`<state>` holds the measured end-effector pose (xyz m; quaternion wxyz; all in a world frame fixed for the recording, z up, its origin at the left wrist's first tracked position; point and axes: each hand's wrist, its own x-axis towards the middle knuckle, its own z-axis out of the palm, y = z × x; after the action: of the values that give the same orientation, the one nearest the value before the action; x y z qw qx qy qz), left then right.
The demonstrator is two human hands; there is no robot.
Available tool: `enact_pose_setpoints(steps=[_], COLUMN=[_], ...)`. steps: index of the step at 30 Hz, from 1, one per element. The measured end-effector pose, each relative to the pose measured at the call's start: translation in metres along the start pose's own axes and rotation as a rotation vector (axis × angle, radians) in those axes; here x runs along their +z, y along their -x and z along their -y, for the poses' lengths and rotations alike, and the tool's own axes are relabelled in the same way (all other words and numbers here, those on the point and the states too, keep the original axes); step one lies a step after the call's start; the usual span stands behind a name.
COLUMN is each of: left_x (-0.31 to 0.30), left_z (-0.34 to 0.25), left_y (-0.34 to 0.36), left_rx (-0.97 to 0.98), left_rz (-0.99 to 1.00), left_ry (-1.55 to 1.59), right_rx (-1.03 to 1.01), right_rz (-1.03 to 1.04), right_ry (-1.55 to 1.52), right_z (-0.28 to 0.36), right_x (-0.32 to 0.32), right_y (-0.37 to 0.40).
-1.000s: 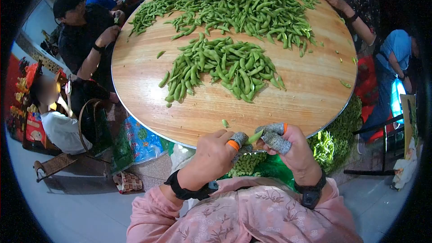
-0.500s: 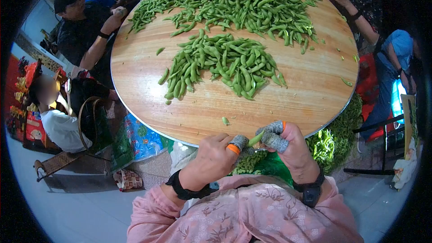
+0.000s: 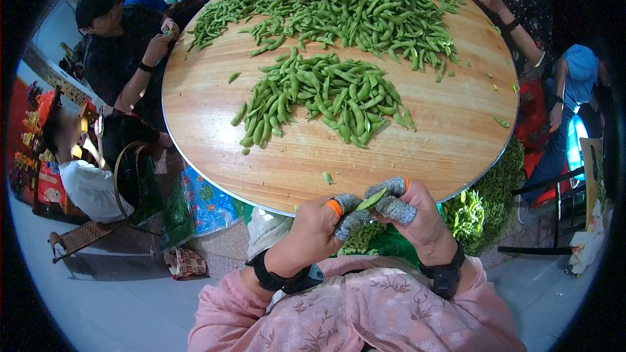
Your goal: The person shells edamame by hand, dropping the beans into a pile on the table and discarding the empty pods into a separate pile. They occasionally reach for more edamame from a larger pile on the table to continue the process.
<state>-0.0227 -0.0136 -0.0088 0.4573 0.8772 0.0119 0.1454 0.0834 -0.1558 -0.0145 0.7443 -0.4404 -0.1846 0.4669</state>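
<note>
A green soybean pod [image 3: 372, 199] is held between my two hands at the near edge of the round table. My left hand [image 3: 314, 223] pinches its left end, and my right hand [image 3: 417, 216] grips its right end. Grey knit covers with orange bands wrap the thumb and a finger on each hand. Just below the pod, shelled green beans [image 3: 357, 240] show beside green plastic. One small loose pod [image 3: 327, 178] lies on the wood in front of my left hand.
The wooden round table [image 3: 274, 166] carries a small heap of pods [image 3: 319, 94] and a larger pile [image 3: 339, 0] behind it. Discarded green shells [image 3: 482, 212] are heaped at right below the table. Other people sit around, including a person in black [image 3: 117, 45] at left.
My fingers have shifted around the pod, which now shows more of its length and tilts up to the right. Across the table, people's hands have moved slightly.
</note>
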Motion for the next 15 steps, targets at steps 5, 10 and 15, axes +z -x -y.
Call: enact_pose_setpoints(steps=[5, 10, 15], left_x=[-0.005, -0.014, -0.007], left_z=[-0.002, -0.004, 0.0], left_y=[-0.01, -0.012, -0.013], left_rx=[0.087, -0.217, -0.23], left_rz=[-0.093, 0.089, 0.108], left_ry=[-0.078, 0.124, 0.32], right_rx=[-0.059, -0.11, -0.157], right_rz=[-0.066, -0.038, -0.043], right_ry=[0.272, 0.475, 0.601], right_z=[0.002, 0.007, 0.009], right_x=[0.004, 0.008, 0.01], right_y=[0.001, 0.003, 0.004])
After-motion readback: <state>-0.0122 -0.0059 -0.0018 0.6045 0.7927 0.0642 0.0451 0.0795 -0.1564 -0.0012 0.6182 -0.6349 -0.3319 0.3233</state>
